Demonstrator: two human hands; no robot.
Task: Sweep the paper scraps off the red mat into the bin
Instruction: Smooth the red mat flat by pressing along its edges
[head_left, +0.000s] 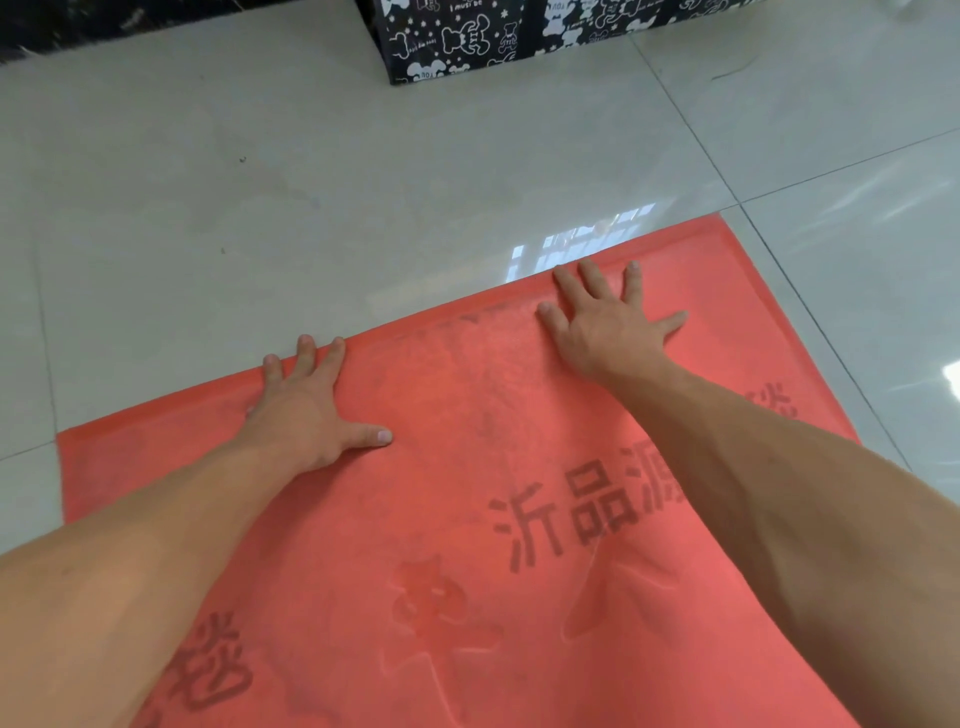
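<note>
The red mat lies flat on the pale tiled floor, printed with faded dark characters. My left hand presses palm down on it near its far left edge, fingers spread and reaching that edge. My right hand lies flat with fingers apart at the far edge, further right. Neither hand holds anything. No paper scraps and no bin show in this view.
A black box with white cartoon prints stands on the floor beyond the mat at the top middle. Glossy grey floor tiles surround the mat, with window glare near its far right corner.
</note>
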